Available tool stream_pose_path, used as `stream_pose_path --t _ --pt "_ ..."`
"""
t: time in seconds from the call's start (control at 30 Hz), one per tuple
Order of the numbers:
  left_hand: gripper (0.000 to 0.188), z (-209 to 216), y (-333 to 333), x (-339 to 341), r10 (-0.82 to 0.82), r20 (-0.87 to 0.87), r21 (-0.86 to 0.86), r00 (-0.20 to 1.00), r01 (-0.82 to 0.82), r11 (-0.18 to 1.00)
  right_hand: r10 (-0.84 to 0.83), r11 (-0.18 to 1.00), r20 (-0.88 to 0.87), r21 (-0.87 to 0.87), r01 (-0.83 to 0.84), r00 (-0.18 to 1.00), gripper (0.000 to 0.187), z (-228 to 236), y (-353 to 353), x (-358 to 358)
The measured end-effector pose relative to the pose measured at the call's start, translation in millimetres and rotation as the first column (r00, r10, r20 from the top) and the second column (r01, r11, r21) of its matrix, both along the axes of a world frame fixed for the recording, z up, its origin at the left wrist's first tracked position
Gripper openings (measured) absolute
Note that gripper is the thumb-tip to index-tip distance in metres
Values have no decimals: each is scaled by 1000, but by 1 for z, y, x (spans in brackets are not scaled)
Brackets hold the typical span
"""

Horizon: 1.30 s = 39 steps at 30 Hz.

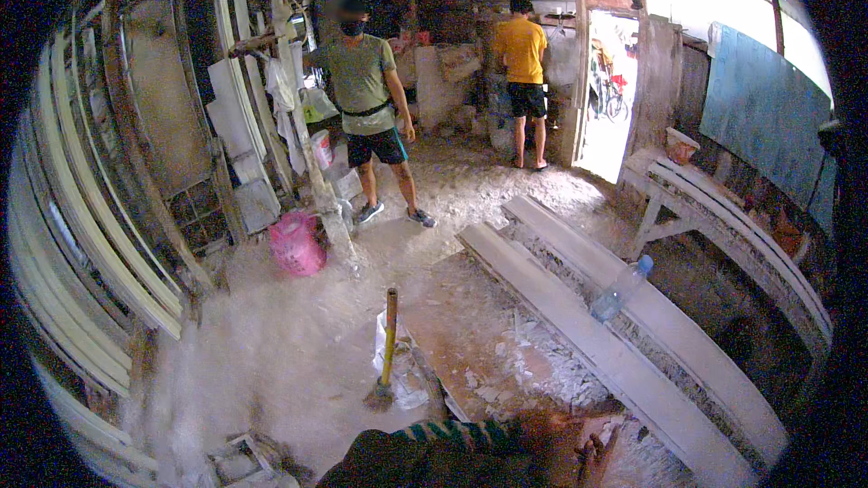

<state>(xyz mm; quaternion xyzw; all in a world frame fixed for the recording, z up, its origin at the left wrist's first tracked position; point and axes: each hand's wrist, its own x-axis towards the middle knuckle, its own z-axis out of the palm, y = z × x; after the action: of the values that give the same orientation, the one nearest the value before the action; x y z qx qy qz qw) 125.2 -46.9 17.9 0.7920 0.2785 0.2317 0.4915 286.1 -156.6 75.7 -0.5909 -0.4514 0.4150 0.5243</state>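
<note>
At the lower edge, an arm in a dark sleeve with a green pattern reaches from left to right. It appears to be my left arm, ending in my left hand [588, 454]. This hand is dim and blurred beside the long pale boards [579, 330]; I cannot make out its fingers or anything in them. My right hand does not show apart from it. Ahead of the arm, a short broom [389, 343] with a yellow handle stands upright, bristles on the dusty floor. Next to it lies a white plastic bag [411, 394]. A clear blue-capped bottle [620, 291] lies tilted across the boards.
White broken flakes [542, 352] litter the floor near the boards. A pink sack [297, 244] sits by a post. Two people, one in a green shirt [363, 81], one in yellow [521, 50], stand farther off. A bench [723, 217] runs along the right; long strips [99, 190] lean left.
</note>
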Motion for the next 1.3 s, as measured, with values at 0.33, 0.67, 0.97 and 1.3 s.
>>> stream_pose_path --t 0.33,0.67,0.97,1.3 --pt "35 -2 38 -167 559 -161 61 813 -557 828 -21 999 39 41 20 999 58 -10 -17 6" --pt "34 24 36 -145 414 -176 164 893 -388 907 -17 997 4 71 16 1000 55 -21 -15 4" --pt "35 14 -28 -37 -146 -124 125 982 161 979 -214 965 243 205 166 946 33 -5 -17 11" --pt "34 40 17 -221 408 -290 117 866 -391 913 -13 993 163 -117 32 987 27 12 -24 6"
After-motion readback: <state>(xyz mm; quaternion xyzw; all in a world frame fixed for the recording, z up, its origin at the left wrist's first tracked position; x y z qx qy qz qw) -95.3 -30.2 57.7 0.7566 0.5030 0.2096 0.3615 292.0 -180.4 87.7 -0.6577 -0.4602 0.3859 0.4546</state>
